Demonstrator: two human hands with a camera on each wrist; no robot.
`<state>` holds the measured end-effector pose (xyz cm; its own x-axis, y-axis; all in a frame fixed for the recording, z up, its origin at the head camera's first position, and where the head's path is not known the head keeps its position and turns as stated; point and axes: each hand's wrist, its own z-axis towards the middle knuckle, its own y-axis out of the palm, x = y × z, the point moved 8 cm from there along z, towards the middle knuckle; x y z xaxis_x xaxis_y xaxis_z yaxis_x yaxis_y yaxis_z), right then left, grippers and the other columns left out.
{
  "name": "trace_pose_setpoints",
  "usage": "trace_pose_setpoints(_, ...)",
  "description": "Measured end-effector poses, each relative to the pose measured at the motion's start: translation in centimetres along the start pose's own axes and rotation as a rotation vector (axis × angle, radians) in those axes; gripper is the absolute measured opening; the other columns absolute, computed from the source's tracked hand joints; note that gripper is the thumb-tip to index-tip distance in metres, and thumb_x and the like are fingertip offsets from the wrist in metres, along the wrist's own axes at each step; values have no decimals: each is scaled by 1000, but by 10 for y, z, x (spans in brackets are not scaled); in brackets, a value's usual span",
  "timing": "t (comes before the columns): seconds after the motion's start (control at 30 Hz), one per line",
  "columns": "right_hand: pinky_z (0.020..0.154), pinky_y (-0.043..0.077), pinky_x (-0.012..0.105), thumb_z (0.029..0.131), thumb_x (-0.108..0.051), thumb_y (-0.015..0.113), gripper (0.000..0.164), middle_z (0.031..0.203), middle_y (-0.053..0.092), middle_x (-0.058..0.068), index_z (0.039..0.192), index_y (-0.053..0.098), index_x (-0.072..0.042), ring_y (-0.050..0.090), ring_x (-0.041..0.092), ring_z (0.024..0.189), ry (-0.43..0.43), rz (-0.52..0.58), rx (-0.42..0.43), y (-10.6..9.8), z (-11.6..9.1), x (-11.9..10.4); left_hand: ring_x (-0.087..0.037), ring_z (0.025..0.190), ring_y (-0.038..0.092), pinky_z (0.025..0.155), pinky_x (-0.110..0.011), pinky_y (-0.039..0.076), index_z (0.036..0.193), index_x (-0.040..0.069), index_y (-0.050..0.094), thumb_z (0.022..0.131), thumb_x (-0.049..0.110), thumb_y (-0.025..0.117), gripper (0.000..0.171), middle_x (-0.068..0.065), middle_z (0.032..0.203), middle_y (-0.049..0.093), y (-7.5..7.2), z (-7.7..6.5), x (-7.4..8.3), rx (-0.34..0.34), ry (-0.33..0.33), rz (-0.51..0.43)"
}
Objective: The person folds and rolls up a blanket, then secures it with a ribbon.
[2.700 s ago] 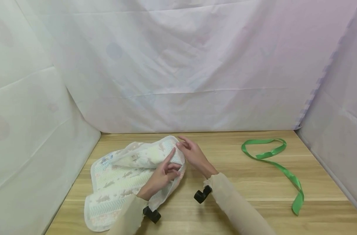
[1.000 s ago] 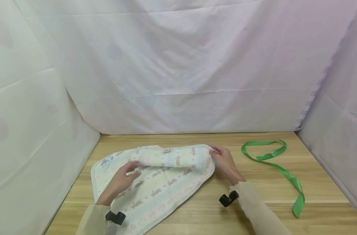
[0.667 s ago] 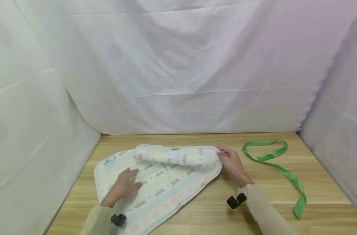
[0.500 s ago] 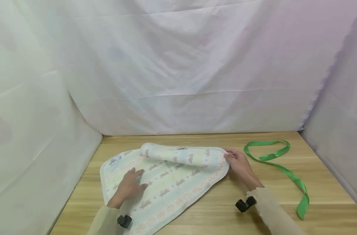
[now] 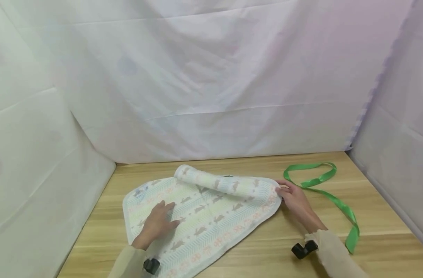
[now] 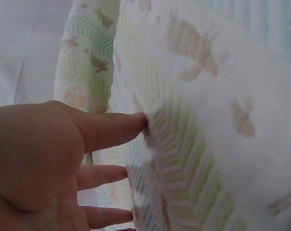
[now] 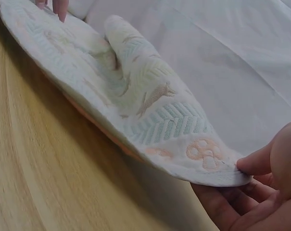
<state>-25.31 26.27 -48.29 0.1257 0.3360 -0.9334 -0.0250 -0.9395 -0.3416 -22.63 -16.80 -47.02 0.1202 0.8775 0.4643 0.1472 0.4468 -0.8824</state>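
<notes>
A pale quilted cloth with rabbit and chevron patterns lies spread on the table, its far edge rolled over into a loose fold. My right hand pinches the cloth's rounded right corner between thumb and fingers; in the right wrist view that corner is lifted off the wood. My left hand rests on the left part of the cloth with fingers spread. The left wrist view shows its thumb and straight fingertips touching the fabric, gripping nothing.
A green ribbon lies in a loop and tail on the right of the wooden table. White curtain sheets stand behind and at both sides. A small black device is strapped at each wrist.
The cloth, bunched up at first, has been spread out and shifted to the right. My right hand moved right with its corner; my left hand came away from the fold onto the flat part.
</notes>
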Motion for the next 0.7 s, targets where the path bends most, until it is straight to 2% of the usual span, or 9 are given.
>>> trace_pose_setpoints(0.2,75,55,23,104,-16,51,38,107,70,13,139,48,-2,64,6,88,36,26,-26,-4,-5,-8,-57,132,36,106,-66,33,135,-4,55,84,19,77,59,-42,142,38,-7,1,0,-32,-2,0)
trace_pose_setpoints(0.33,75,56,25,103,-14,50,38,108,70,13,139,47,0,64,7,88,46,16,-25,-11,-7,-6,-56,133,36,106,-66,33,135,-3,54,85,19,76,59,-41,143,38,-4,1,2,-34,-5,5)
trace_pose_setpoints(0.57,72,54,25,100,-10,49,38,93,72,5,135,46,5,62,7,81,113,-12,-37,-17,-10,0,-55,135,34,108,-66,30,135,-3,54,84,18,76,59,-40,144,38,-1,6,6,-28,26,-4)
trace_pose_setpoints(0.7,75,51,26,98,-11,49,42,102,67,8,137,47,4,59,12,88,139,-51,-51,-19,-10,1,-54,136,34,110,-65,29,135,-2,55,84,17,76,58,-39,144,39,2,9,6,-33,34,-9)
